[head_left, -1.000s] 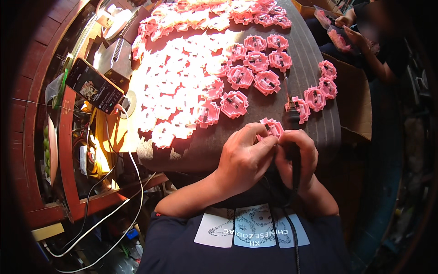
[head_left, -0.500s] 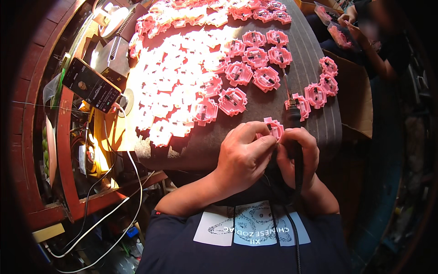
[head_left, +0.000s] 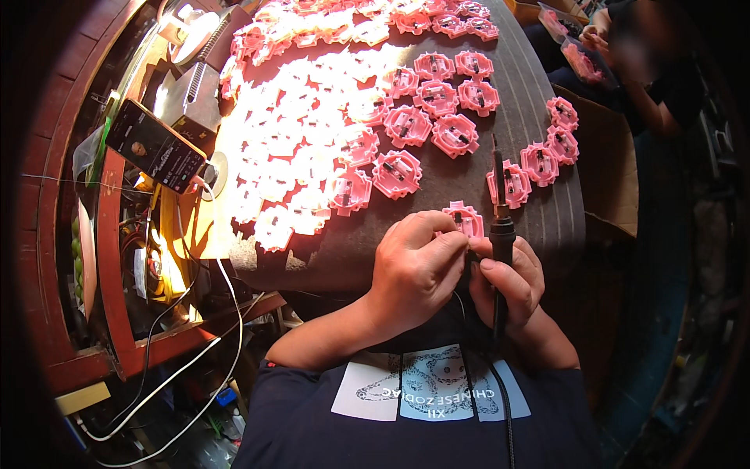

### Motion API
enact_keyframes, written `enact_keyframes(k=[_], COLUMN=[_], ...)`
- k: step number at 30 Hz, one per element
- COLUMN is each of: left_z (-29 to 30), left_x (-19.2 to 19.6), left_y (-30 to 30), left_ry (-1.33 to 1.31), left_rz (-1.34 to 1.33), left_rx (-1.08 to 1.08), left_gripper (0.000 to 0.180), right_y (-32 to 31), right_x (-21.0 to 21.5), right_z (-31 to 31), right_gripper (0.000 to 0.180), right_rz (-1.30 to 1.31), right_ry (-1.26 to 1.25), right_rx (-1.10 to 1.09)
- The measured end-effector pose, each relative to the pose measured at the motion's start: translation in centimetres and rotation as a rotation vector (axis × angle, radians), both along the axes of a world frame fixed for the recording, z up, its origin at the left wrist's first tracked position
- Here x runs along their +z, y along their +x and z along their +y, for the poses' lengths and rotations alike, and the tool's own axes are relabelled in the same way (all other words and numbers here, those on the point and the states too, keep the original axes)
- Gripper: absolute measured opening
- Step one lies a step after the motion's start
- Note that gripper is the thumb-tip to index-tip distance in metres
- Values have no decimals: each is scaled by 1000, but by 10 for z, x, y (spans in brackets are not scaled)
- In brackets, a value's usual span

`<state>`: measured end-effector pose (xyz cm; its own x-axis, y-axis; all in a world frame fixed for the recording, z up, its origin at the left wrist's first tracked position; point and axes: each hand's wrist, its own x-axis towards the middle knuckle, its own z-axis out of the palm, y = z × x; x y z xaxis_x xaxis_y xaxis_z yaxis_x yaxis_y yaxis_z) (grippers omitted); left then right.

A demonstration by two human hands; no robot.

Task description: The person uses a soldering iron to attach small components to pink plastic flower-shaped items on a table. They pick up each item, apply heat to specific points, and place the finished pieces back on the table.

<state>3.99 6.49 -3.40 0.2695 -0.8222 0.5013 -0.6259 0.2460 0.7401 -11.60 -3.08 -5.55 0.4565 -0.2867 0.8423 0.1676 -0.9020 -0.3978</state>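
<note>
A pink plastic housing [head_left: 464, 218] with a small dark part inside sits at the near edge of the table, just beyond my fingertips. My left hand [head_left: 418, 262] is closed in a pinch at the housing's near-left side; its fingers cover whatever else they hold. In my right hand [head_left: 512, 285] is a soldering iron [head_left: 502, 238] with a dark handle, its thin metal tip pointing away from me over the table. My right thumb and forefinger meet close to the left fingertips. Just beyond stands another pink housing [head_left: 509, 184], partly behind the iron.
Many similar pink housings [head_left: 398, 173] cover the left and far parts of the dark table [head_left: 312, 270], washed out by sunlight. Several more stand at right. A phone [head_left: 156, 146] with a cable leans at left. At the far right a co-worker's hands [head_left: 598, 33] hold something small.
The soldering iron has come back toward me, its tip lower in view. My right fingers have shifted slightly. My left hand stays nearly in place by the housing.
</note>
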Motion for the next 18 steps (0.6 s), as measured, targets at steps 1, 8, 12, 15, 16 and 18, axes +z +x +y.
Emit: enact_keyframes(k=[1, 8, 12, 15, 16, 18], left_z=[0, 0, 1, 1, 0, 1], left_x=[0, 2, 4, 6, 6, 8], left_y=[0, 4, 3, 3, 3, 3], left_ry=[1, -20, -16, 15, 29, 35], left_rz=[13, -76, -112, -120, -122, -108], left_rx=[2, -9, -6, -3, -4, -9], left_gripper=[20, 23, 24, 23, 23, 23], right_y=[0, 1, 4, 3, 0, -8], right_x=[0, 0, 1, 1, 0, 2], right_z=[0, 1, -1, 0, 0, -2], right_gripper=[39, 38, 37, 37, 37, 37], right_rz=[4, 52, 74, 65, 53, 24], right_ry=[3, 12, 5, 24, 44, 86], right_rx=[-4, -37, -34, -46, -51, -28])
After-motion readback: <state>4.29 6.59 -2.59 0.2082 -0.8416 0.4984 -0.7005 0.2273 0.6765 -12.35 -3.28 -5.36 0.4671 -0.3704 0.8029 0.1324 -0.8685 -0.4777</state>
